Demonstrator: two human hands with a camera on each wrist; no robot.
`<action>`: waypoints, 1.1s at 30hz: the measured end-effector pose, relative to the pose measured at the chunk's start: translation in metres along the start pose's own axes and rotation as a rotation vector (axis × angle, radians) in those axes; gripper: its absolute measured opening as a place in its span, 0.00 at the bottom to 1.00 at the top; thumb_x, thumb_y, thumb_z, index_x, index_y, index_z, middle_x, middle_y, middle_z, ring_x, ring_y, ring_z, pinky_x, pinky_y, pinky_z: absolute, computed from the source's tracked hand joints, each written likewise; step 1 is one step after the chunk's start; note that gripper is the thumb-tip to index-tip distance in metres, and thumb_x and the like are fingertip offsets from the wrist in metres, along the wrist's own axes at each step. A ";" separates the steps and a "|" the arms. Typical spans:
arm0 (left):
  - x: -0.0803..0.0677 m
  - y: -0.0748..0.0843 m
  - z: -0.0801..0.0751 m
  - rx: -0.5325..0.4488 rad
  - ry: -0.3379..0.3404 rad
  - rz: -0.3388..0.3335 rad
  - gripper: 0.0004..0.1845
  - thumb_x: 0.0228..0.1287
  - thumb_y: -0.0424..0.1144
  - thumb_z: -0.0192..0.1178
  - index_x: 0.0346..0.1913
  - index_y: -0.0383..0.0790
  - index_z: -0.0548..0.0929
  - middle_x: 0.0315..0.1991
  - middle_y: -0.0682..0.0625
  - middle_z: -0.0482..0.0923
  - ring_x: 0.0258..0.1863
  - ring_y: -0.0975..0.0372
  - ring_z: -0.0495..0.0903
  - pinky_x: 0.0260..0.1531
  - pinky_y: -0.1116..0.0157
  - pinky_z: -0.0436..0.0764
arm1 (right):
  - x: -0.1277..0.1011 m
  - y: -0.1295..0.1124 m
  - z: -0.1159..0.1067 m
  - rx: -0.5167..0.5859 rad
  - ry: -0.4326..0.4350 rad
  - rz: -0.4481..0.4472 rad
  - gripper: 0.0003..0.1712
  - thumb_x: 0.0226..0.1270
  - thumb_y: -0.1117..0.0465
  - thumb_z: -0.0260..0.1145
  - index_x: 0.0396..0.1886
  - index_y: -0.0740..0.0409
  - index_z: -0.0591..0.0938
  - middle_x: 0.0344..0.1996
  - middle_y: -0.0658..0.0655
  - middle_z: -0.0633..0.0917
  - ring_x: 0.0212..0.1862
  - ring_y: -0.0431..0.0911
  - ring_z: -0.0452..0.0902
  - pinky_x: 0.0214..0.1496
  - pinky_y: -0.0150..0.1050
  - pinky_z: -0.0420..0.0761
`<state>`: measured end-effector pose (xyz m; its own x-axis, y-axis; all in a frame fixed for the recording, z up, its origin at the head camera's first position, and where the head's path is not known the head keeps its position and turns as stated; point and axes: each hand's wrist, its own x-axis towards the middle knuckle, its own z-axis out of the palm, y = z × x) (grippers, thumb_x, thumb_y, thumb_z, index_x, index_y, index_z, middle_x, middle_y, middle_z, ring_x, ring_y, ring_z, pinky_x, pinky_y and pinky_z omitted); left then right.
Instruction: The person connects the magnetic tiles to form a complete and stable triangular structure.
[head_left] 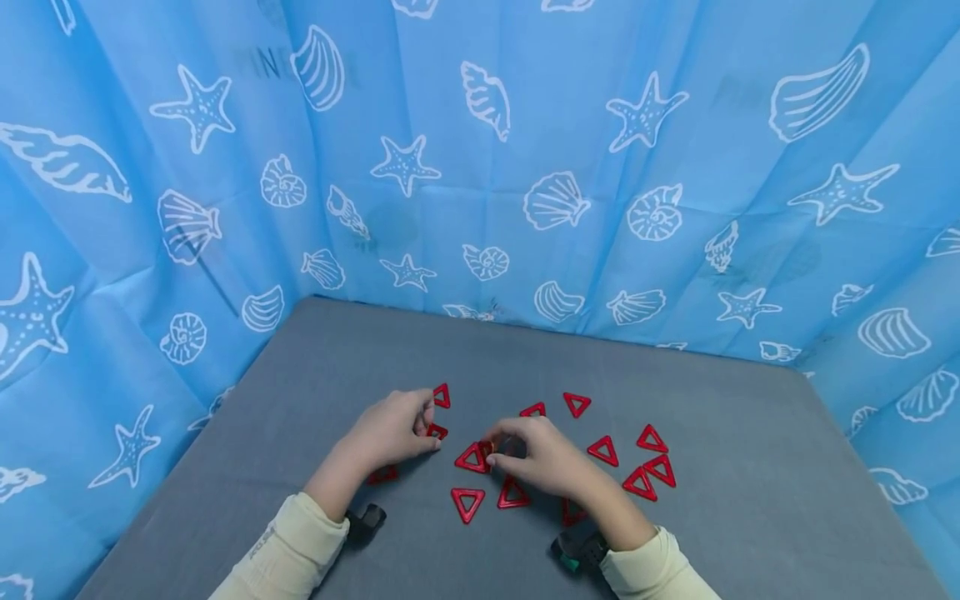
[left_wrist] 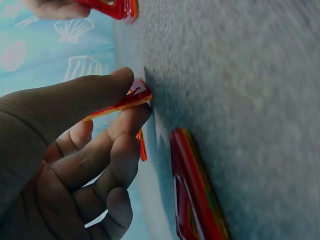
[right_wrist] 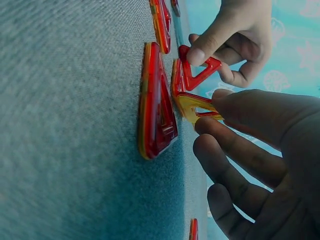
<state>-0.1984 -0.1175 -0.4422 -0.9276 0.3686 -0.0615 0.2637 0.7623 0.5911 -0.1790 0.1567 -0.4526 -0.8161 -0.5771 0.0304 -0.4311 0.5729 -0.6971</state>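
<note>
Several red triangle tiles lie on the grey table (head_left: 300,392). My left hand (head_left: 430,428) pinches one red triangle (head_left: 438,432) between thumb and fingers, tilted up with its edge on the table; the left wrist view shows that same held triangle (left_wrist: 122,103). My right hand (head_left: 496,445) pinches another triangle (right_wrist: 192,104) upright, right beside a flat triangle (head_left: 472,457). In the right wrist view the left hand (right_wrist: 235,40) holds its triangle (right_wrist: 201,71) just beyond mine.
Loose triangles lie to the right (head_left: 649,479), at the back (head_left: 577,403) and in front (head_left: 467,502). One more triangle (head_left: 383,476) lies under my left wrist. A blue curtain (head_left: 480,167) with shells and starfish closes the table on three sides.
</note>
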 end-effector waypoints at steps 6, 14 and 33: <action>0.003 0.006 0.005 0.005 -0.016 0.031 0.18 0.59 0.40 0.80 0.34 0.47 0.76 0.23 0.56 0.76 0.23 0.64 0.75 0.27 0.63 0.71 | 0.000 0.000 0.000 0.015 -0.003 0.000 0.12 0.75 0.57 0.72 0.55 0.51 0.88 0.48 0.46 0.90 0.44 0.36 0.86 0.47 0.37 0.85; 0.001 0.018 0.013 0.021 -0.054 0.111 0.17 0.63 0.40 0.78 0.34 0.47 0.76 0.24 0.59 0.77 0.23 0.67 0.75 0.25 0.65 0.72 | -0.001 -0.001 0.001 0.023 0.000 -0.002 0.12 0.75 0.58 0.71 0.54 0.50 0.89 0.48 0.46 0.91 0.43 0.36 0.86 0.47 0.38 0.85; 0.001 0.024 0.017 -0.029 -0.135 0.175 0.07 0.64 0.41 0.76 0.34 0.50 0.86 0.31 0.60 0.82 0.30 0.68 0.78 0.34 0.63 0.79 | 0.002 -0.002 0.004 0.061 0.010 -0.025 0.11 0.75 0.59 0.72 0.54 0.50 0.89 0.47 0.46 0.90 0.42 0.39 0.85 0.48 0.41 0.86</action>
<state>-0.1890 -0.0898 -0.4422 -0.8238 0.5635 -0.0616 0.4083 0.6653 0.6250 -0.1783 0.1522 -0.4535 -0.8095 -0.5845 0.0556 -0.4274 0.5219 -0.7382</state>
